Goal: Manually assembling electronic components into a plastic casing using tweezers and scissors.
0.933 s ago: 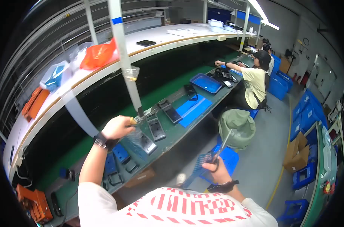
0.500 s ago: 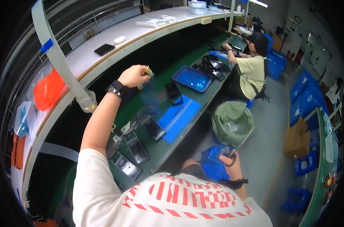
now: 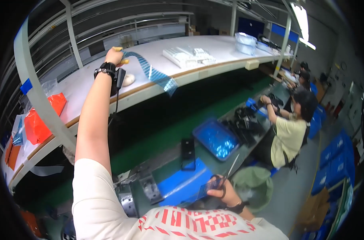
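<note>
My left hand (image 3: pixel 115 56), with yellow finger covers on its fingertips, is raised over the white shelf. It grips one end of a translucent blue film strip (image 3: pixel 152 74) marked with cross lines. The strip's free end hangs past the shelf's front edge. Low in front of my body, my right hand (image 3: pixel 227 193) is closed around black-handled scissors (image 3: pixel 233 165), blades pointing up and away. A clear film piece (image 3: pixel 199 191), blurred, shows beside those fingers, over a blue sheet (image 3: pixel 184 182). Beyond the sheet lies a black phone-like panel (image 3: pixel 187 154).
A blue tray (image 3: pixel 216 140) with shiny film sits on the green bench, with black parts (image 3: pixel 246 120) behind it. A co-worker (image 3: pixel 290 128) handles parts there. A green-lined bin (image 3: pixel 252 186) stands at right. The white shelf (image 3: pixel 150 52) carries white packs (image 3: pixel 188 57).
My left hand has risen from above the bench to over the shelf, and the film strip now trails from it. My right hand has come up beside the blue sheet. The view has shifted.
</note>
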{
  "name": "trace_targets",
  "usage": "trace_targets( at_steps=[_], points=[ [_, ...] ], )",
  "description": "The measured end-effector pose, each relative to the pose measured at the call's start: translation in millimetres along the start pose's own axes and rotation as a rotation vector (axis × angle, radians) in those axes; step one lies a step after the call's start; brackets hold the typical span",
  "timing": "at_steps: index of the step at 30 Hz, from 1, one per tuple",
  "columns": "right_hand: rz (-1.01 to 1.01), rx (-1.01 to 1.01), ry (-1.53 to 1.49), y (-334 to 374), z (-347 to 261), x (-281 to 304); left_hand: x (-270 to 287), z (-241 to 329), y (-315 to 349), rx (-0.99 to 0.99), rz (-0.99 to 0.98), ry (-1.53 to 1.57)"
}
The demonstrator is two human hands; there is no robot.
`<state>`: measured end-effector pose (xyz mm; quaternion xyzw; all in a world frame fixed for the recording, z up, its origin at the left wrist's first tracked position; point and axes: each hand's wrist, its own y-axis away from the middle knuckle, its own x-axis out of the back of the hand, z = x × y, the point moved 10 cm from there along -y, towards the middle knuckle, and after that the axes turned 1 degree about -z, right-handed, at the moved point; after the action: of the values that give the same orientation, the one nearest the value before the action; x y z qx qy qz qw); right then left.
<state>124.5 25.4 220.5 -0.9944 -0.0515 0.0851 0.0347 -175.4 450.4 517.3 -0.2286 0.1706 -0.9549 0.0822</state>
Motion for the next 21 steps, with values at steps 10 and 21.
trace_targets(
  at_steps=[10,21],
  points=[
    [-0.154,-0.151,-0.072,-92,-13,89,-16,-62,-60,0.158,-0.138,-1.031],
    [-0.276,-0.115,-0.006,-108,-29,49,-93,56,307,-0.435,-0.322,0.387]
  ],
)
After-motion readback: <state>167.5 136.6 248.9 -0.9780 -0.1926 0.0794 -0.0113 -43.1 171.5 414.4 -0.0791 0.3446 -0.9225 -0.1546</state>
